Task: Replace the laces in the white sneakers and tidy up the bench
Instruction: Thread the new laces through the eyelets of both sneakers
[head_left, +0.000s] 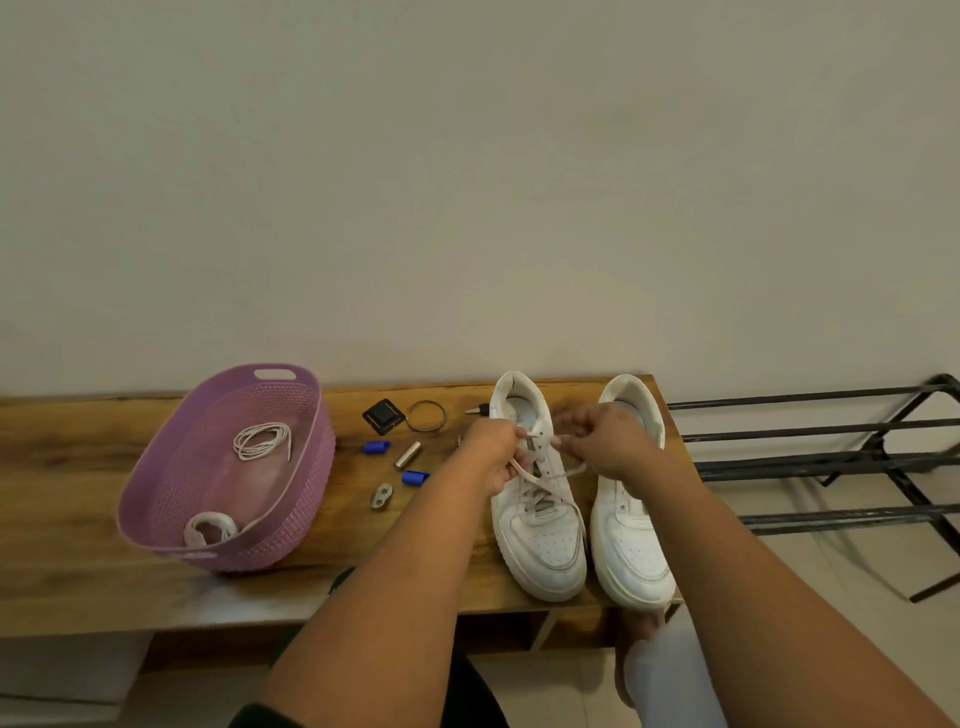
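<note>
While both hands work at the top eyelets of the left sneaker (540, 499), the left hand (491, 457) has its fingers curled round the lace (550, 475) and the right hand (602, 447) pinches the other end. Right sneaker (631, 519) sits just beside it, its toe overhanging the bench's (78, 519) near edge; its eyelets are hidden by the right forearm. Purple basket (171, 467) holds a thin lace coil (262, 440) and a flat lace bundle (208, 527), partly hidden by the rim. Small parts lie between basket and shoes: two blue caps (376, 447), metal cylinder (408, 454), black square piece (383, 414). Bare wood left of basket. Metal rack (831, 457) right, cut off.
</note>
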